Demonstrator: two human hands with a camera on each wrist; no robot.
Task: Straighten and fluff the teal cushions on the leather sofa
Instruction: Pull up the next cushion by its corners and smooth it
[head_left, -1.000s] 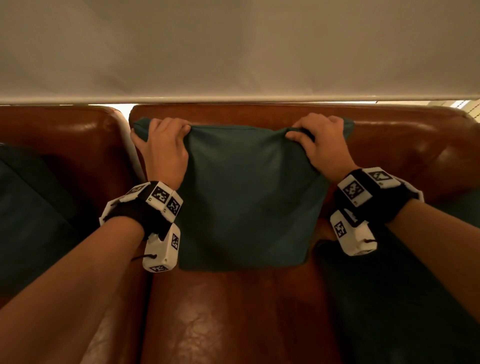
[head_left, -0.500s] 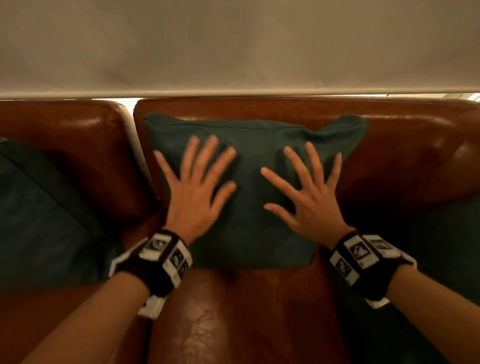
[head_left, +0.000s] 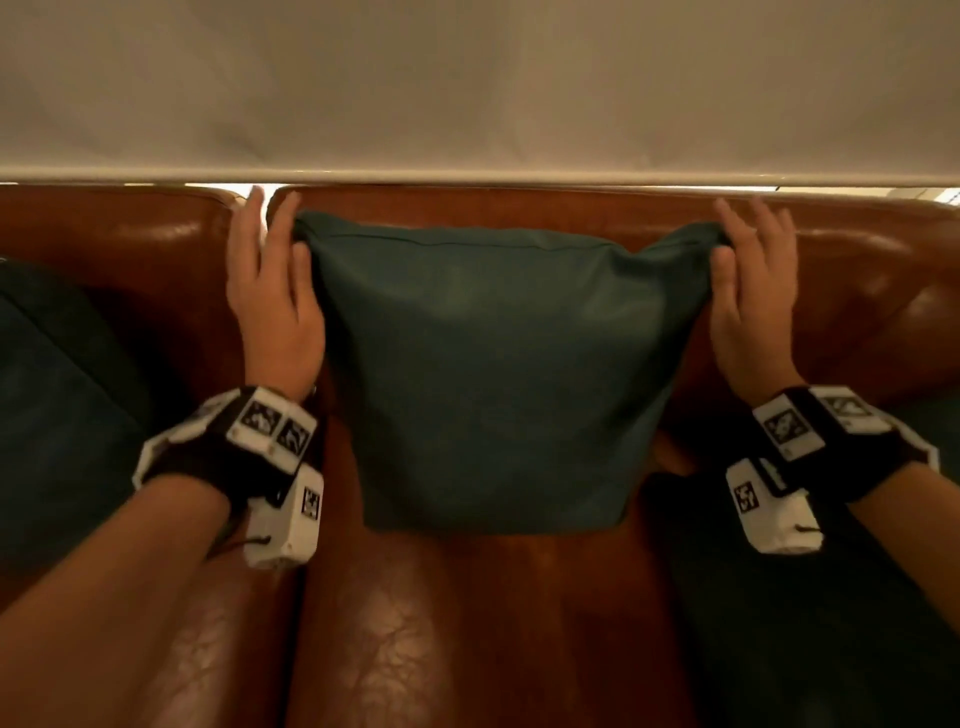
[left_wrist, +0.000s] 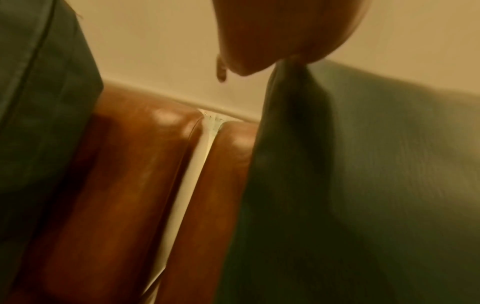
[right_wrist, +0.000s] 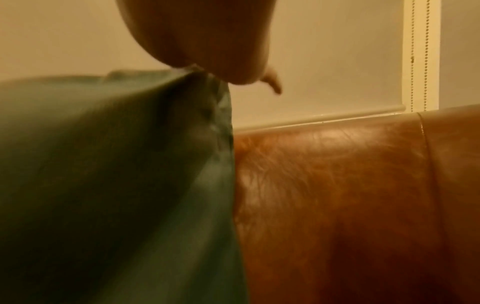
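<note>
1. Left hand (head_left: 272, 291) pinches the upper left corner of the middle teal cushion (head_left: 498, 374) between thumb and forefinger; the other fingers stand straight up against the sofa back. The hands are well apart, one at each top corner.
2. Right hand (head_left: 753, 296) pinches the upper right corner the same way; the right wrist view shows the fabric bunched into a point under the thumb.
3. The cushion stands upright against the backrest of the leather sofa (head_left: 519, 623), its bottom edge on the seat and its top edge stretched between the two pinches.
4. Risk: each grip takes only a small tip of cover. A sharp tug outward may slip a corner free, and the cushion would then sag or lean to one side.
5. Risk: an uneven pull would leave the top edge crooked and one corner dog-eared, judging from the peaked right corner.
6. Risk: stretching the cover alone moves no filling, so the middle may stay flat.
7. A second teal cushion (head_left: 57, 415) at far left and a third teal cushion (head_left: 810, 623) at lower right are both cut off and dark; their shape cannot be read.
8. Fingertips behind the corners are hidden. Both wrist views are blurred. The cushion's back face is unseen.
9. A pale roller blind (head_left: 467, 93) hangs above the sofa back.
</note>
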